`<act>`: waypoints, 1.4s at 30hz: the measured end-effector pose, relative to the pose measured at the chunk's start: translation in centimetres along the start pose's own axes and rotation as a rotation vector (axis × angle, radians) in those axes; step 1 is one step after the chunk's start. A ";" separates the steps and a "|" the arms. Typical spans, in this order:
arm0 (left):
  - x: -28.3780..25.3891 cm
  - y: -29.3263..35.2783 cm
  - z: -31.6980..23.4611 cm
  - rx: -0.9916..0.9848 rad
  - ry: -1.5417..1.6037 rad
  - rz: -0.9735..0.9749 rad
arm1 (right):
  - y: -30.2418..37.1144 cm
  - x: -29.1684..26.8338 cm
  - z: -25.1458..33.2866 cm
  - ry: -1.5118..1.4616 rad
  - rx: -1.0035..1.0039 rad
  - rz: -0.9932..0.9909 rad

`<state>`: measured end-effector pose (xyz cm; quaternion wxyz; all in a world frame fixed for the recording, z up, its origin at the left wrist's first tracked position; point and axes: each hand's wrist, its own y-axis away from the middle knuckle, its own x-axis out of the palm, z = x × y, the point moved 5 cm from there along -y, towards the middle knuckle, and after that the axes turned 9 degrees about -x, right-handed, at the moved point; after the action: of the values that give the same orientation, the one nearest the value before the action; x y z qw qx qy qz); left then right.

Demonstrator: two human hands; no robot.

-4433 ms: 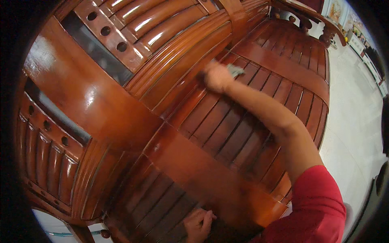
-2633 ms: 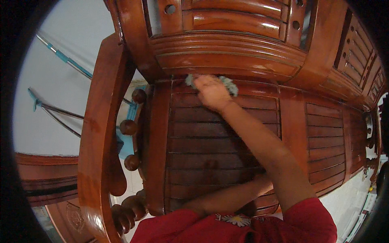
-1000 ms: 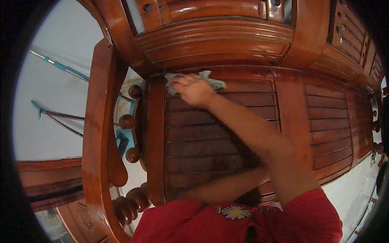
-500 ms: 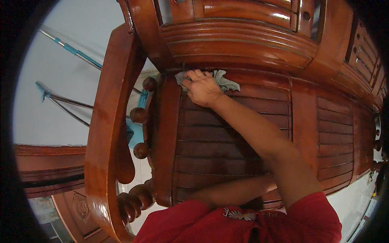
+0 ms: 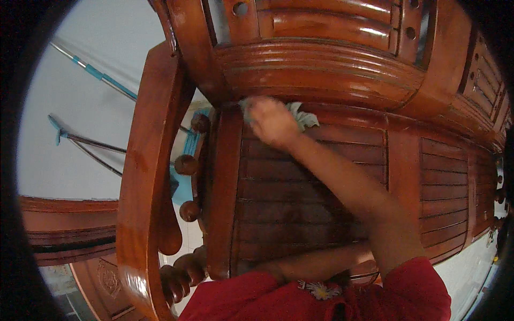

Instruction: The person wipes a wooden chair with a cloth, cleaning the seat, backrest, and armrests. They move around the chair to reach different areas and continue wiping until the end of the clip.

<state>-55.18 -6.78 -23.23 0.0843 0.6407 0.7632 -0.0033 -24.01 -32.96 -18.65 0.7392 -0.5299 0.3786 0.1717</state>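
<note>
Here, left of the slatted seat, a mop lies past the armrest. The left hand is hidden below the seat's near edge; its grip cannot be told. At the seat's far edge the blurred right hand presses flat on a cloth, mostly covering it.

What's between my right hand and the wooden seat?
In the head view, a pale cloth lies pressed under the right hand against the slatted seat.
</note>
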 end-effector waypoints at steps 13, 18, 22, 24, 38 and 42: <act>0.4 1.4 -1.1 0.055 -0.096 -0.292 | 9.8 -3.7 13.8 -0.505 -0.347 0.300; -1.0 1.7 -3.4 -0.290 0.114 0.115 | 19.4 -18.4 -4.2 0.079 0.161 0.411; -0.8 2.0 -3.0 -0.233 0.250 0.085 | 32.8 -32.5 -10.6 0.533 0.844 0.384; -2.1 2.3 -3.7 -0.089 0.029 -0.154 | 41.1 -38.6 -10.2 0.686 0.946 0.178; -10.5 8.5 -3.6 0.176 0.379 -1.340 | 37.1 -31.5 -12.2 0.600 0.770 0.182; -13.3 11.5 -2.4 0.162 0.468 -1.511 | 35.9 -31.0 -8.6 0.403 0.853 0.203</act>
<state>-42.06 -17.44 -17.88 -0.1502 -0.0624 0.9865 0.0195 -71.03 -22.66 -20.45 0.7821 -0.1624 0.6007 -0.0339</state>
